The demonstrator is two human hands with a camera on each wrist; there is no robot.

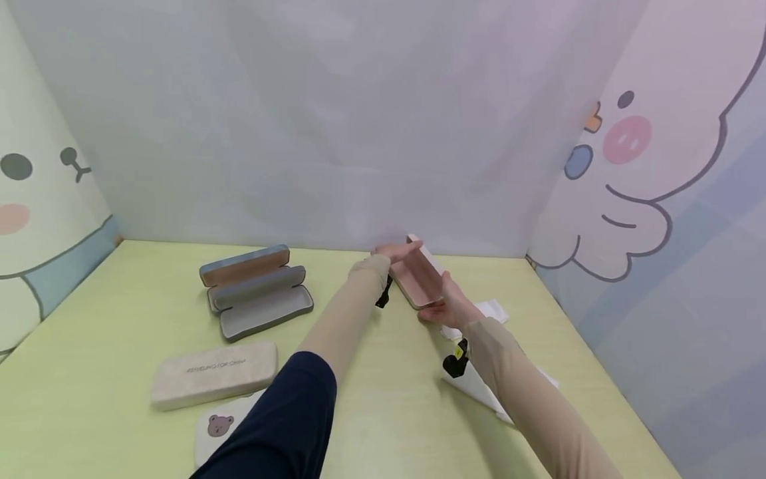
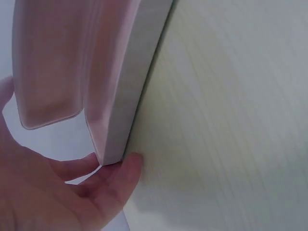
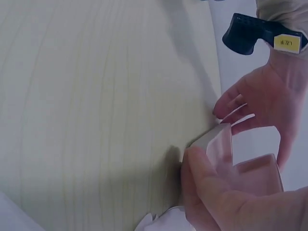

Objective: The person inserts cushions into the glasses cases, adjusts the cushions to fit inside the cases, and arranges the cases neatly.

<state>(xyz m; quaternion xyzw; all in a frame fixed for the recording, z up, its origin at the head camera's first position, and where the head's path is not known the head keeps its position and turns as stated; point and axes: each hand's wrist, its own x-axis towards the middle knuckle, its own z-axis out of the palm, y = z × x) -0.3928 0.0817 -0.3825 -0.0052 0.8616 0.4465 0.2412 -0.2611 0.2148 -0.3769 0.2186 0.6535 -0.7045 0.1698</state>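
Both hands hold an opened glasses case (image 1: 421, 277) with a pink lining and pale outer shell, near the table's back edge. At the case's far end, my left hand (image 1: 396, 251) has its fingers round the base's corner, as the left wrist view shows. Its thumb lies by the lid (image 2: 50, 67). My right hand (image 1: 453, 307) grips the near end, with its thumb (image 3: 204, 166) along the base's end wall. The lid stands raised on the right, and the lining that shows holds nothing. Part of the near end is hidden behind the right fingers.
To the left stand opened grey-lined and brown-lined glasses cases (image 1: 263, 313), partly overlapping. Nearer lie a beige case (image 1: 215, 376) with lettering and a white case (image 1: 218, 439) with a bear, partly behind the left sleeve. White crumpled sheets (image 1: 492, 311) lie beneath the right forearm. A curtain (image 1: 335, 166) backs the table.
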